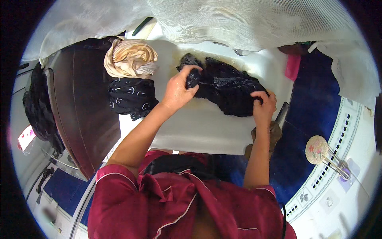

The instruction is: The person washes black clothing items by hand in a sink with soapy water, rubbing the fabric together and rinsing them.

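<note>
A wet black cloth (229, 89), probably a garment, lies bunched over the bottom of a white basin (191, 131) in front of me. My left hand (180, 86) curls its fingers and thumb around a wad at the cloth's left end. At the opposite end, the fingers of my right hand (264, 104) grip the cloth's edge. Left of my left hand, a bundle of black fabric with white printed marks (132, 97) rests at the basin's side. Above that bundle sits a twisted roll of cream cloth (129, 58).
A brown panel (86, 104) stands on the left, with dark fabric (37, 104) hanging beyond it. White mesh curtain (238, 24) drapes across the top. At right are a pink item (292, 67), blue tiles (310, 104), a brown cloth (270, 136) and a round floral object (316, 150) on the wall.
</note>
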A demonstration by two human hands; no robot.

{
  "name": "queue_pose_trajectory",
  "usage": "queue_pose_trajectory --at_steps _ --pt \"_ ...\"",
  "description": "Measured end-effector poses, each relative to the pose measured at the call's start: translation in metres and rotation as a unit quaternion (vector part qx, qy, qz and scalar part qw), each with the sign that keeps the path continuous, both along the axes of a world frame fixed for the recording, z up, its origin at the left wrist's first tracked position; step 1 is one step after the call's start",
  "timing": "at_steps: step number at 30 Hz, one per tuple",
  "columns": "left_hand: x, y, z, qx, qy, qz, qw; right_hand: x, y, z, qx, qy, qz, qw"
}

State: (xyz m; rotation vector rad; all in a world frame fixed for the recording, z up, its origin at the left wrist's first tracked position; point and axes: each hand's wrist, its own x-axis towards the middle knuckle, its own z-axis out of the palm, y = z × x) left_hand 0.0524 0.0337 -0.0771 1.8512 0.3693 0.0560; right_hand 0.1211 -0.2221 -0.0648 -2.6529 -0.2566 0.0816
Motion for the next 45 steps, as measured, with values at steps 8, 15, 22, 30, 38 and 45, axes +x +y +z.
queue_pose_trajectory --at_steps 8,15,22,30,38,45 --pt "0.008 -0.035 -0.073 0.442 0.114 -0.073 0.887 -0.023 0.074 -0.063 -0.160 0.076 0.168 0.970" --pt "0.016 -0.031 -0.127 0.518 0.040 -0.086 0.850 0.007 0.091 -0.094 -0.182 0.061 0.189 0.963" --pt "0.067 -0.026 -0.094 0.424 0.106 -0.084 0.895 0.021 0.060 -0.089 0.209 0.095 0.164 0.959" --pt "0.010 -0.079 0.006 -0.152 0.001 0.005 0.988 -0.067 0.067 -0.064 0.646 0.565 -0.176 0.481" --pt "0.020 -0.064 -0.041 0.029 0.035 0.076 0.996 -0.066 0.098 -0.062 0.685 0.413 -0.290 0.526" --pt "-0.010 -0.128 -0.005 -0.013 -0.129 -0.021 0.991 -0.048 0.031 -0.116 0.814 0.444 -0.114 0.357"
